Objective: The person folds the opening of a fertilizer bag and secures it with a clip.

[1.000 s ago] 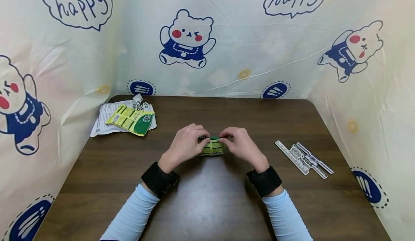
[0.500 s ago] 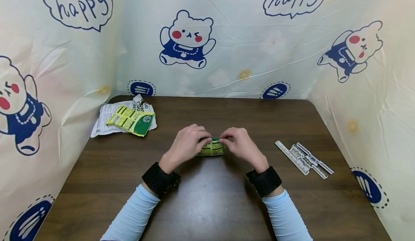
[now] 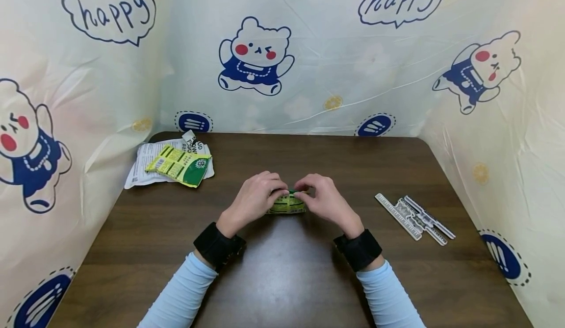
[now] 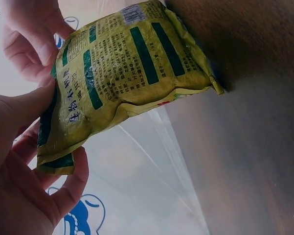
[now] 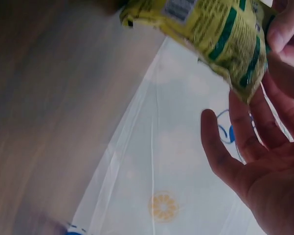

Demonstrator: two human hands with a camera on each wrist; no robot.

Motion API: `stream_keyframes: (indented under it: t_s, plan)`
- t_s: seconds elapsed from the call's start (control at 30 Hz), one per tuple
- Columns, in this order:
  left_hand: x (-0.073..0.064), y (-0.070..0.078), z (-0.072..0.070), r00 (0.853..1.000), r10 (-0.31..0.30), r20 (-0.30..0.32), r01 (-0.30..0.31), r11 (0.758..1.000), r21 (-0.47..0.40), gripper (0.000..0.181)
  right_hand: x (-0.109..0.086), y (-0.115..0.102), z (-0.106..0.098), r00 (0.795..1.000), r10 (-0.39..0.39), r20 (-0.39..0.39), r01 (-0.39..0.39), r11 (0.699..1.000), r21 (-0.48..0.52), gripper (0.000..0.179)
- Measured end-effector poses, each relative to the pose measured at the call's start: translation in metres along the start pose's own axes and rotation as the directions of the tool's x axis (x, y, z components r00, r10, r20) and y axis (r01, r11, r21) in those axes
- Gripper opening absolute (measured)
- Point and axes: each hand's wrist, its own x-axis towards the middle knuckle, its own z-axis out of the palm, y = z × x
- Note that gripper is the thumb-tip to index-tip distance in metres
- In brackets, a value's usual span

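Observation:
A yellow and green fertilizer packet (image 3: pixel 287 205) stands with its lower edge at the table, in the middle of the head view. Its printed side, with dark green bars and lines of text, fills the upper part of the left wrist view. My left hand (image 3: pixel 257 194) pinches the packet's green top edge near the left corner, thumb in front and fingers behind. Close beside it, my right hand (image 3: pixel 325 198) pinches the same edge between thumb and fingers. In the right wrist view the packet (image 5: pixel 210 29) shows a barcode, and the little finger stretches away from it.
At the table's back left, another yellow and green packet (image 3: pixel 178 164) lies on a white printed bag (image 3: pixel 145 166). White stencil-like rulers (image 3: pixel 417 219) lie at the right. A patterned curtain (image 3: pixel 309 73) hangs behind and along both sides of the table.
My right hand has shifted slightly left along the packet's top edge, closer to the left hand. My left hand has stayed nearly in place.

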Motion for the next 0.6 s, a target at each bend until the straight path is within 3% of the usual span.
stream_keyframes:
  t_s: [0.37, 0.6]
  plan:
    - [-0.002, -0.007, -0.019, 0.997, -0.062, 0.045, 0.063, 0.998, -0.03, 0.016, 0.003, -0.001, 0.002, 0.999, -0.03, -0.037, 0.03, 0.999, 0.01, 0.005]
    - [-0.002, -0.01, -0.028, 0.994, -0.089, 0.064, 0.091, 0.995, -0.033, 0.011, 0.004, -0.001, 0.002, 0.999, -0.024, -0.029, 0.023, 1.0, -0.004, 0.005]
